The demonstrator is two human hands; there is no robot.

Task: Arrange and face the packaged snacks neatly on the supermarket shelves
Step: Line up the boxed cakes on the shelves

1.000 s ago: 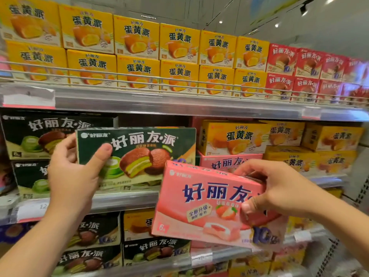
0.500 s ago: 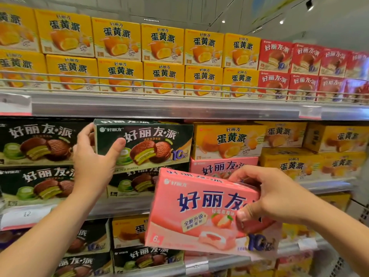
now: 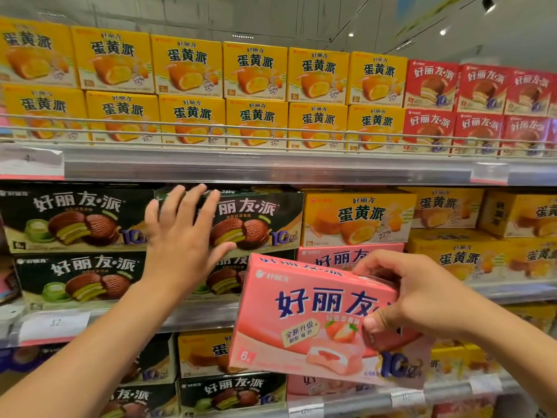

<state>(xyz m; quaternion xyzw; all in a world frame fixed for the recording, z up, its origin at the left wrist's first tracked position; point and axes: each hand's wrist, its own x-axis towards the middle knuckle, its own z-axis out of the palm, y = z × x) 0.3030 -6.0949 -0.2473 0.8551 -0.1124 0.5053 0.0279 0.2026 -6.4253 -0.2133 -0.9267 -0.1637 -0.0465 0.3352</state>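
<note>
One pink box (image 3: pixel 319 321) sits at five o'clock, in front of the shelves, pinched by the right hand (image 3: pixel 422 300), thumb on its face, fingers over the top edge. At nine o'clock, four green boxes (image 3: pixel 75 218) form two stacks. The left hand (image 3: pixel 184 236), fingers spread, lies flat against the upper right green box (image 3: pixel 256 218).
</note>
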